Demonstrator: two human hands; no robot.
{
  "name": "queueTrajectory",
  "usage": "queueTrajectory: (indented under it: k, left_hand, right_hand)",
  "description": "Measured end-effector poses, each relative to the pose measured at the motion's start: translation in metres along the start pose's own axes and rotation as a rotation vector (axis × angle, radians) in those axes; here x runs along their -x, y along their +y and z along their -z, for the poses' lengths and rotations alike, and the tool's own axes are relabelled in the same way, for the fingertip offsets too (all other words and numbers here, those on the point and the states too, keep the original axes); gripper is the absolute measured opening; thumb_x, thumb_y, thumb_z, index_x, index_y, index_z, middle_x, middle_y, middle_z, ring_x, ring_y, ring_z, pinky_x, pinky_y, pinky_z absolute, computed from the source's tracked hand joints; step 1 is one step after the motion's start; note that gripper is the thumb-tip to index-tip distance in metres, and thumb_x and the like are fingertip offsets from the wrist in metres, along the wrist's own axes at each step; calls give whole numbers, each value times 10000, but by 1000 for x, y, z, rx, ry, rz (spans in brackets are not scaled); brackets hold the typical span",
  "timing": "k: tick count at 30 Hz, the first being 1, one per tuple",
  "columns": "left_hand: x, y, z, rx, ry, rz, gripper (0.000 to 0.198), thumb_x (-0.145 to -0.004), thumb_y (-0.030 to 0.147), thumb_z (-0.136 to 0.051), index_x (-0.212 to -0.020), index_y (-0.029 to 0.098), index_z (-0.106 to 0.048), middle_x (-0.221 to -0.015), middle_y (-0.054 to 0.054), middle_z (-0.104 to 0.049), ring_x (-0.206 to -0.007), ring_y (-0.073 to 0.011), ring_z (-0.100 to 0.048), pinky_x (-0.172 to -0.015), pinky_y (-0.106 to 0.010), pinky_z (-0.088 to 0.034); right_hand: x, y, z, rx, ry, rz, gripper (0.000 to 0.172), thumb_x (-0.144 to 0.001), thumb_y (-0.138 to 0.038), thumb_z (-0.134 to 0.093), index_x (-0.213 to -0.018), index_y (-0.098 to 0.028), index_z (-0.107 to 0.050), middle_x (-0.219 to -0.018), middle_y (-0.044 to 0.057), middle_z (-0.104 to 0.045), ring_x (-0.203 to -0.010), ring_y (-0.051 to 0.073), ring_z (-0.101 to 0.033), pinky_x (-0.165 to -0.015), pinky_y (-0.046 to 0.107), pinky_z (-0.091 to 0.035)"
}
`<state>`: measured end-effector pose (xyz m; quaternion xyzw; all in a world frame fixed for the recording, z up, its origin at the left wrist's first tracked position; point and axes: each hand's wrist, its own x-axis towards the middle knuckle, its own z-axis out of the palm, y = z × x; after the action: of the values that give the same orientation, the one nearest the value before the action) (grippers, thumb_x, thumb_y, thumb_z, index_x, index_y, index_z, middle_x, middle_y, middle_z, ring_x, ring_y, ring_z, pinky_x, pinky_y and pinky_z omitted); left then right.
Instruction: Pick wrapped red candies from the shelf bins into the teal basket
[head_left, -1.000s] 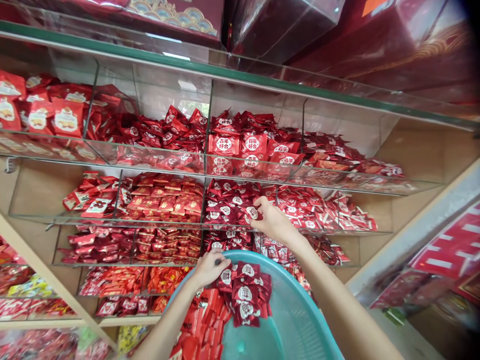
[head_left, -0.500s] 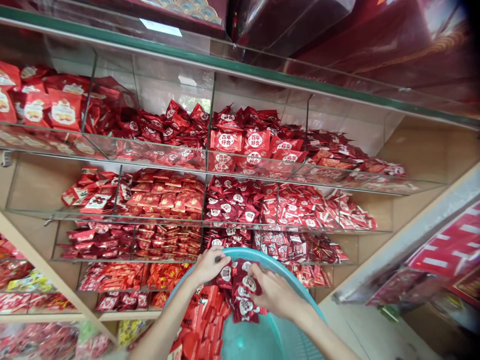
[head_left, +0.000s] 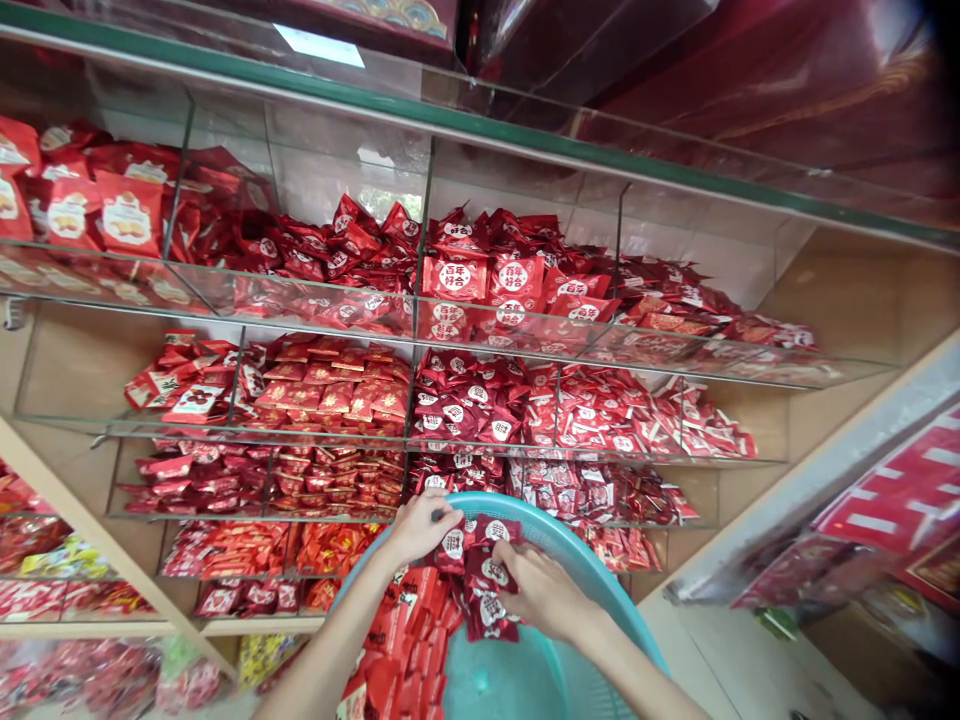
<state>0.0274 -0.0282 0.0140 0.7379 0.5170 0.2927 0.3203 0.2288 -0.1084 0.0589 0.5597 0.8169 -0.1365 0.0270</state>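
A teal plastic basin (head_left: pixel 592 580) is held up before tiered glass shelves of red candy packets. My left hand (head_left: pixel 418 528) grips the basin's far rim, fingers curled over it. My right hand (head_left: pixel 541 590) is inside the basin, fingers closed on dark red packets with white round labels (head_left: pixel 489 590). A heap of brighter red packets (head_left: pixel 405 650) lies in the basin's left side. The shelf bin of matching dark red packets (head_left: pixel 469 405) is just above the basin.
Glass dividers split each shelf into bins; the glass front edge (head_left: pixel 525 345) juts toward me. Red gift boxes (head_left: pixel 675 70) sit on the top shelf. A wooden frame post (head_left: pixel 97 545) slants at left. More red packaging (head_left: pixel 900 500) stands at right.
My right hand came down from the dark red packet bin on the shelf into the basin and closed on the packets there. My left hand stayed on the rim.
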Motion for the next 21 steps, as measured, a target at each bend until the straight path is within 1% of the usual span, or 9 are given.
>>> queueTrajectory:
  k: [6,9,12,17,21]
  left_hand:
    - [0,0,0,-18,-9,-14,378,-750,530,-463,-693,210,-655,-1168,-27,-545,-1060,-204,-510,-916,-293,-359]
    - [0,1,1,-30,-11,-7,373,-751,526,-466,-704,208,-655,-1181,-28,-536,-1062,-203,-508,-921,-294,-355]
    - [0,3,1,-39,-11,14,366,-750,522,-468,-718,213,-660,-1175,-24,-544,-1056,-198,-512,-915,-284,-358]
    - [0,4,2,-41,-4,10,340,-749,508,-476,-696,222,-653,-1135,-10,-568,-1041,-184,-519,-899,-260,-362]
    - [1,5,2,-42,-9,14,358,-753,506,-464,-682,208,-648,-1118,-27,-573,-1013,-192,-527,-894,-276,-366]
  right_hand:
    - [-5,5,-9,16,46,2,265,-730,-169,-488,-991,-212,-484,-907,66,-605,-930,231,-545,-748,307,-391]
    - [-5,4,-10,12,68,19,263,-727,-153,-503,-984,-208,-490,-989,77,-598,-980,239,-529,-774,317,-395]
    - [-3,-2,-6,24,92,16,289,-731,-119,-487,-1004,-213,-496,-1066,78,-587,-1015,235,-525,-801,319,-399]
    - [1,-17,7,125,52,-42,317,-769,-55,-380,-1011,-192,-532,-1086,99,-592,-981,237,-571,-814,337,-421]
    - [-1,-19,2,135,66,-66,344,-773,-43,-385,-1039,-194,-542,-1139,113,-570,-1002,246,-568,-836,352,-427]
